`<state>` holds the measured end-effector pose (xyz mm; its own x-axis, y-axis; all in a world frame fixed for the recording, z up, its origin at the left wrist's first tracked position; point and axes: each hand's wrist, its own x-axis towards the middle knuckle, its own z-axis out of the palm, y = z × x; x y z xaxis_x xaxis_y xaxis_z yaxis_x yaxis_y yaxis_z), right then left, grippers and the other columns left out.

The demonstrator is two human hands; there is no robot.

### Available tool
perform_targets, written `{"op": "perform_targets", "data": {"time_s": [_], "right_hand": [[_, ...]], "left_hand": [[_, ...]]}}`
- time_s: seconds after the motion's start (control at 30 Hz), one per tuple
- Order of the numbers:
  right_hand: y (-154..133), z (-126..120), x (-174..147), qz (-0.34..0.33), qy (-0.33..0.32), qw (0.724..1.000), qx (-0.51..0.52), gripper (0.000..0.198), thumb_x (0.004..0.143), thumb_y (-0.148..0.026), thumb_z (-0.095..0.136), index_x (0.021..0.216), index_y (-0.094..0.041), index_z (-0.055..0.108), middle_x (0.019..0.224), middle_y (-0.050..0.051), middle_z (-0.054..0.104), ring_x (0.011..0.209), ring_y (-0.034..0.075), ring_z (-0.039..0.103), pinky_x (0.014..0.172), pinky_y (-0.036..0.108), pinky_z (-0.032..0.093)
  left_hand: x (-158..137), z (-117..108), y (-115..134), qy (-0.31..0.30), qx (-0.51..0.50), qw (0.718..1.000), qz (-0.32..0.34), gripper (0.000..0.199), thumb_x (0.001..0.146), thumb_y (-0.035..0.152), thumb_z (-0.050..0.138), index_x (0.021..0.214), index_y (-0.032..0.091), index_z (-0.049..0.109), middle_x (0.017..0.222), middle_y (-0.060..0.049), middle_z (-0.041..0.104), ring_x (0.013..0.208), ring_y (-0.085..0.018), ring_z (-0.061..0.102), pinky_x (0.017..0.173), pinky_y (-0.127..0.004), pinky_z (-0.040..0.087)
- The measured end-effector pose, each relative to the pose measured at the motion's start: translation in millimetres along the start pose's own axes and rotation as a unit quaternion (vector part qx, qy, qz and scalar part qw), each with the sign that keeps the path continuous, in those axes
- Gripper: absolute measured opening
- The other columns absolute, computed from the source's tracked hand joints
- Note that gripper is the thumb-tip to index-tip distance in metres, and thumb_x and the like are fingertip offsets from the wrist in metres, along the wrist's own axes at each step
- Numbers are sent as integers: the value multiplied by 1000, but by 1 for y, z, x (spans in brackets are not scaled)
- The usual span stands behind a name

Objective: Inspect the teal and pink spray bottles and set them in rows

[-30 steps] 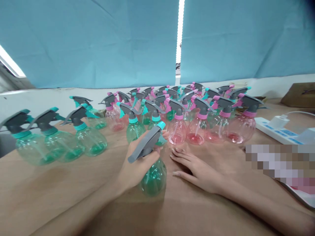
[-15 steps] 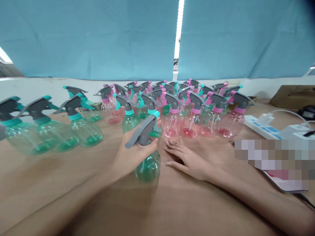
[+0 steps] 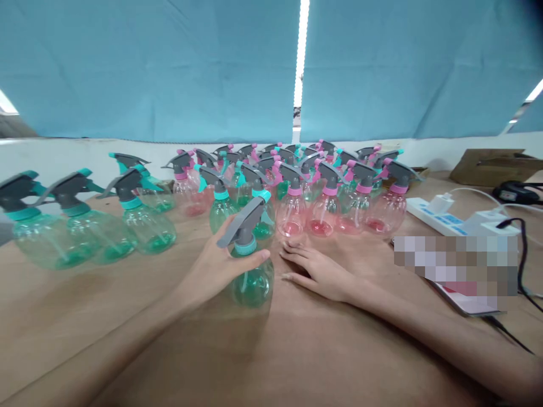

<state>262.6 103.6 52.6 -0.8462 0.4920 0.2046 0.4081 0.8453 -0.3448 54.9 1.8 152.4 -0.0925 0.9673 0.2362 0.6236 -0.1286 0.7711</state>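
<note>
A green spray bottle [image 3: 253,285] with a grey-and-turquoise trigger head stands upright in front of me. Around its shoulder, just below the turquoise collar, is my left hand [image 3: 216,263]; the thumb lies across the near side and the other fingers are hidden behind the bottle. My right hand [image 3: 324,271] rests palm down on the brown tabletop [image 3: 292,350], open, fingers stretched to the left and holding nothing. Its fingertips are a short way right of the bottle. Just beyond stands a front row with green bottles and a pink spray bottle [image 3: 291,212].
More green bottles [image 3: 148,232] stand at the left, and several pink and green ones crowd the back. To the right lie a white power strip [image 3: 436,217] with plugs and cables, a blurred-out flat device [image 3: 475,305] and a cardboard box [image 3: 487,167]. A blue curtain [image 3: 169,68] hangs behind.
My left hand's fingertips, seen before beyond the bottle's neck, are now hidden, and the thumb sits lower on the shoulder. The view has shifted slightly right. My right hand stays flat.
</note>
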Motion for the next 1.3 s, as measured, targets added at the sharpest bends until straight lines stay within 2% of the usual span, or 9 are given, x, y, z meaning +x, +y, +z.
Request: {"op": "perform_targets", "data": {"time_s": [0.1,0.2,0.3,0.4,0.6,0.73,0.97,1.13,1.3], "right_hand": [[-5,-7,3,-4,-11,1000,-12,59,97,-52,43,138,-10,51,146,16,47,138,29,38,114,45,32],[-12,-18,6,-5,-27,999,-23,46,97,-45,49,130,-15,59,135,15,59,128,30,51,105,45,42],[-23,-30,10,4,-37,999,-30,30,96,-39,51,112,-19,68,113,10,71,104,29,66,86,42,52],[-34,-39,18,17,-33,999,-31,26,96,-38,51,104,-22,70,105,6,73,90,26,69,75,38,54],[-54,-39,50,39,16,999,-16,26,94,-37,55,111,-21,68,104,6,75,92,25,70,77,37,53],[-66,-31,80,52,84,995,-2,25,93,-37,56,111,-23,67,109,4,73,94,24,69,81,39,53],[-81,-16,119,101,178,979,13,47,92,-40,56,133,-17,52,127,12,65,110,30,64,91,45,49],[-84,-11,141,133,190,972,23,61,89,-42,60,139,-10,45,130,19,61,118,34,59,95,47,47],[-82,-7,158,162,179,970,33,70,88,-43,59,144,-8,38,117,21,66,111,38,62,85,47,50]], "left_hand": [[-5,-1,-6,-25,-4,1000,5,63,82,43,67,140,39,41,129,1,62,121,-30,55,100,-40,46],[-10,0,-12,-28,-11,1000,-2,49,85,44,64,131,30,52,129,-1,63,123,-29,54,100,-40,46],[-16,-3,-17,-22,11,1000,-4,39,86,45,63,119,23,60,124,-3,66,120,-30,55,95,-41,46],[-22,-12,-24,-5,49,999,-8,39,84,50,63,112,23,62,117,-4,68,109,-32,60,85,-41,47],[-35,-48,-46,62,154,986,-1,39,83,57,60,98,22,61,90,-3,69,83,-28,63,72,-38,46],[-37,-71,-63,134,204,970,-3,37,81,56,63,94,21,62,86,-2,67,77,-25,62,70,-35,46],[-13,-90,-86,175,229,958,-10,44,82,61,60,95,19,62,87,-6,64,80,-26,62,72,-37,47],[8,-93,-94,166,244,955,-6,46,84,57,58,108,18,59,86,-6,64,81,-27,62,71,-38,48],[19,-94,-95,157,266,951,-21,65,85,55,59,132,14,45,85,-8,65,81,-29,63,69,-37,48]]}}
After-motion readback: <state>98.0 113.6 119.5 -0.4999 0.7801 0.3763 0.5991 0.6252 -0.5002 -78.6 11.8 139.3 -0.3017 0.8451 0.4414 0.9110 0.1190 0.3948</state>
